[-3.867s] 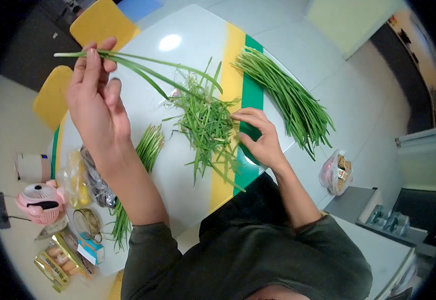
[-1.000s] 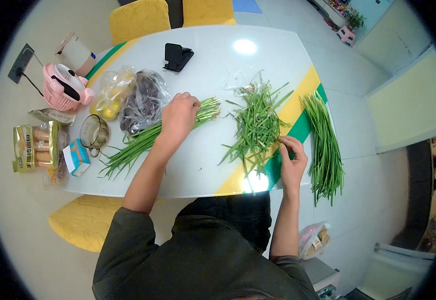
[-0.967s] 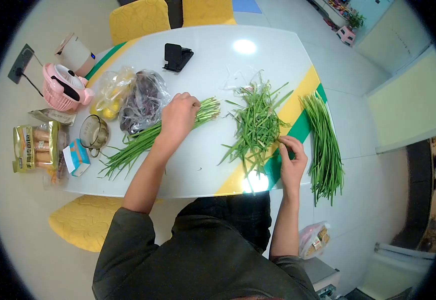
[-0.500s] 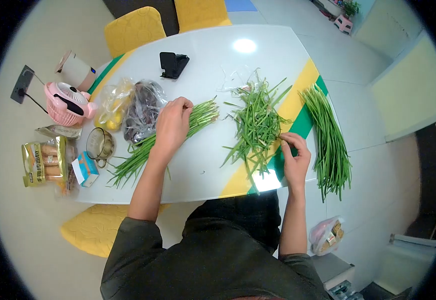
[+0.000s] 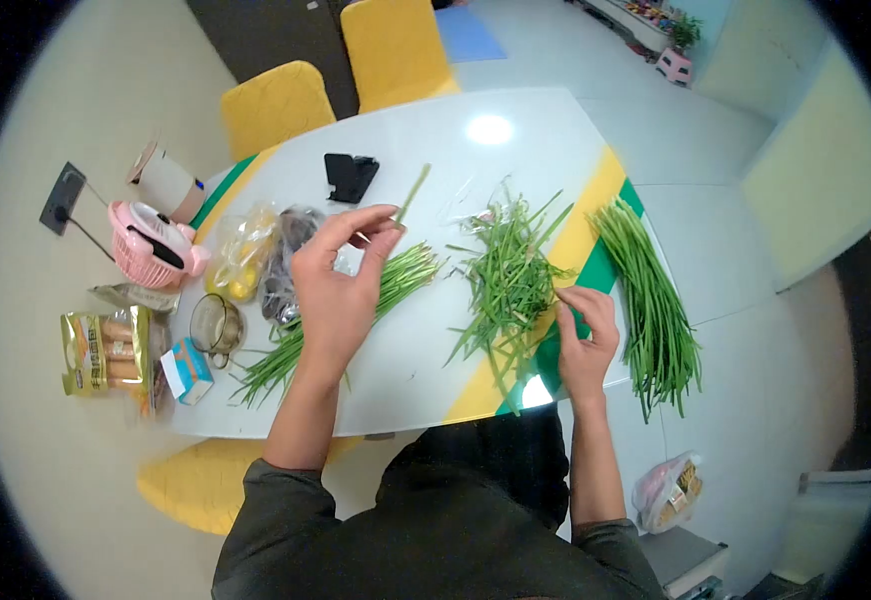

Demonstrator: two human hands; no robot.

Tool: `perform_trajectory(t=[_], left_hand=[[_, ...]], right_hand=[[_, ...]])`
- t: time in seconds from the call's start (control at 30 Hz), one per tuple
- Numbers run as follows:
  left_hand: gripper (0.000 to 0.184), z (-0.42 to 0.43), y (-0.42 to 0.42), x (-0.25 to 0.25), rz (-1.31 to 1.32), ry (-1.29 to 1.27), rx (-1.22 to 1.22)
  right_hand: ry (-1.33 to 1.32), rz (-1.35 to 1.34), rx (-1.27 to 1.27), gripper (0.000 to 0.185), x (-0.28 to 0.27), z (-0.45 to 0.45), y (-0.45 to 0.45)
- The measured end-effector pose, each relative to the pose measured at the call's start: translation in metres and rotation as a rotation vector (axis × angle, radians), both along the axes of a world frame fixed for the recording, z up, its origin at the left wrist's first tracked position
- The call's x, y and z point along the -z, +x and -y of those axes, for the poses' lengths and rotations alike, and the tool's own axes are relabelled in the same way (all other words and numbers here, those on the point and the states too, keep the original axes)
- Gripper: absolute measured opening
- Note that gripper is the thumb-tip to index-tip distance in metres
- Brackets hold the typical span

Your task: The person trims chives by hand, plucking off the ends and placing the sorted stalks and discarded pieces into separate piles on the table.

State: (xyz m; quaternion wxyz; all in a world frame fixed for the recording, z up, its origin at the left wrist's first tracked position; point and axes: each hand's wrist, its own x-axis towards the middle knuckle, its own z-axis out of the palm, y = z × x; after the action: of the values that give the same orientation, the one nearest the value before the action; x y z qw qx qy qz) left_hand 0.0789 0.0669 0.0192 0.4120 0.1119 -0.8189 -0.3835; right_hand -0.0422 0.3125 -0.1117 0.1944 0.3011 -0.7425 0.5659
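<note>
My left hand is raised over the table, thumb and fingers pinching one green garlic chive stalk that points up and away. Below it lies a bundle of garlic chives, partly hidden by the hand and wrist. At the right edge of a tangled heap of loose chive leaves and trimmings, my right hand is closed in a pinch. What its fingertips hold, if anything, is hard to make out against the leaves. A neat bunch of long chives rests along the table's right edge, right of that hand.
On the left are a bag of yellow items, a glass mug, a blue-white box, a bread packet and a pink fan. A black stand is farther back. Yellow chairs border the table.
My left hand has lifted from the left bundle and now holds up a single stalk. The right hand stays pinched beside the heap. The whole view has shifted slightly.
</note>
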Motion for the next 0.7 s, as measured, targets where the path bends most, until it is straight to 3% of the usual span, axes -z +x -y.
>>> perform_trajectory(t=[0.1, 0.2, 0.33, 0.43, 0.63, 0.7], left_hand=[[0.020, -0.026, -0.011, -0.013, -0.013, 0.267, 0.289], [0.022, -0.048, -0.021, -0.009, 0.078, 0.498, 0.526], [0.021, -0.068, -0.025, -0.003, 0.190, 0.571, 0.575], [0.021, -0.074, -0.030, 0.009, 0.156, 0.528, 0.607], [0.024, -0.074, -0.033, 0.013, 0.192, 0.204, 0.468], [0.021, -0.076, -0.040, 0.013, 0.150, 0.229, 0.465]], right_hand=[[-0.081, 0.074, -0.084, 0.017, -0.055, 0.006, 0.008], [-0.336, 0.310, -0.265, 0.018, -0.102, 0.014, 0.011], [-0.364, 0.448, -0.366, 0.020, -0.127, 0.013, 0.010], [-0.393, 0.456, -0.347, 0.019, -0.122, 0.014, 0.008], [-0.374, 0.537, -0.287, 0.017, -0.114, 0.017, 0.008], [-0.379, 0.551, -0.278, 0.018, -0.113, 0.019, 0.007]])
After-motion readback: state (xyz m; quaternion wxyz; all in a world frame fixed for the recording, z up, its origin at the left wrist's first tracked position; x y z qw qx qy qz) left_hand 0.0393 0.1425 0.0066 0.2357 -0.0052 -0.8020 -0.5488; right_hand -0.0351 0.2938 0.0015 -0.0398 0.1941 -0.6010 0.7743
